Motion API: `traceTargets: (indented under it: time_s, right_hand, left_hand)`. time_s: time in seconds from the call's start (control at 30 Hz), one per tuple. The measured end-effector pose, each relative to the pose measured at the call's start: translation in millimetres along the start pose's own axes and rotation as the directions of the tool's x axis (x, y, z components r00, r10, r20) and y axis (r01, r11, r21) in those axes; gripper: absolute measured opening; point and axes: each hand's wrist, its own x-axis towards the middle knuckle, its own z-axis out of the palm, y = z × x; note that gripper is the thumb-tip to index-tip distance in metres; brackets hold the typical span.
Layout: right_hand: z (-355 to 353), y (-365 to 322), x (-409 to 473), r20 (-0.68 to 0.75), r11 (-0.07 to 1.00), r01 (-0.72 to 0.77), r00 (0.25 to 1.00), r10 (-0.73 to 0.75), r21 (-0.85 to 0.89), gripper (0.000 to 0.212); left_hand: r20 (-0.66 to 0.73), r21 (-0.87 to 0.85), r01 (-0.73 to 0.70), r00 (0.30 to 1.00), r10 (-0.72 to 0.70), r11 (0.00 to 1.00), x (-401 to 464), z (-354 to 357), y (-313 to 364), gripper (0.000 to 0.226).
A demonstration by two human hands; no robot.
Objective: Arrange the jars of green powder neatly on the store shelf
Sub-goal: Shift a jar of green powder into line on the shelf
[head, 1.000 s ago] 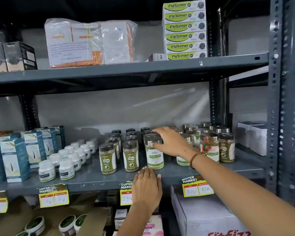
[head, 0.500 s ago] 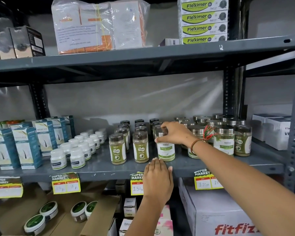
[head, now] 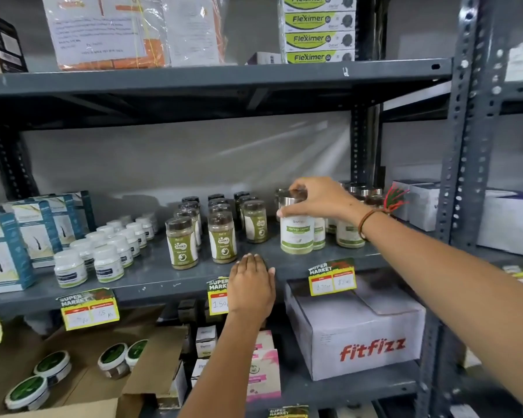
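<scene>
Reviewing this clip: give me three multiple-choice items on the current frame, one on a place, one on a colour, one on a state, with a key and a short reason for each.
1. Where does the left hand rest?
A. On the front edge of the middle shelf
B. On the Fitfizz box
C. On the top shelf

2. What colour is the lid of the jar that the right hand grips?
A. Brown
B. White
C. Silver

3. What is the state of that jar?
A. Lying on its side
B. Upright, gripped at the lid
C. Open, with the lid off

Key:
1 A, the palm lies flat on the shelf lip beside a yellow price tag.
2 C, the lid under the fingers is shiny metal, unlike the brown lids of the jars to the left.
3 B, the label reads level and the fingers wrap the lid.
</scene>
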Motion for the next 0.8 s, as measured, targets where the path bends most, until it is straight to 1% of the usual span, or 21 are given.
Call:
traceTargets:
  time_s: [0.13, 0.23, 0.4, 0.43, 0.53, 0.6, 0.8]
  right_hand:
    - [-32, 25, -19, -0.018, 0.994, -0.103, 0.995, 0.103, -0.031, 0.085]
    - [-56, 50, -28, -0.022, 0.975, -0.191, 0.982, 0.190, -0.114, 0.090]
    - [-90, 91, -30, 0.026, 0.938, -0.268, 0.959, 0.281, -0.219, 0.106]
    - [-94, 99, -29, 0.044, 0.924, -0.288, 0.950, 0.308, -0.254, 0.104]
    - [-99, 119, -23, 0.066, 0.860, -0.348, 0.915, 0.399, -0.373, 0.085]
    - [-98, 128, -17, 0.075, 0.822, -0.372, 0.893, 0.443, -0.431, 0.077]
    - [-90, 141, -4, 0.017, 0.705, -0.437, 0.844, 0.537, -0.558, 0.062]
  left_hand:
    - [-0.008, 0.014, -0.022, 1.000, 0.022, 1.000, -1, -3, -1, 0.056]
    - [-0.013, 0.005, -0.026, 1.000, 0.026, 1.000, 0, -2, -2, 0.056]
    - [-0.063, 0.017, -0.015, 0.998, 0.016, 1.000, 0, 4, -2, 0.061]
    - [-0.074, 0.016, -0.011, 0.997, 0.012, 1.000, 0, 6, -3, 0.062]
    - [-0.116, 0.004, -0.006, 0.993, 0.006, 1.000, 1, 8, -3, 0.064]
    - [-0.120, 0.006, -0.009, 0.993, 0.010, 1.000, 0, 9, -4, 0.064]
    - [-0.131, 0.006, -0.003, 0.991, 0.004, 1.000, -2, 8, -1, 0.066]
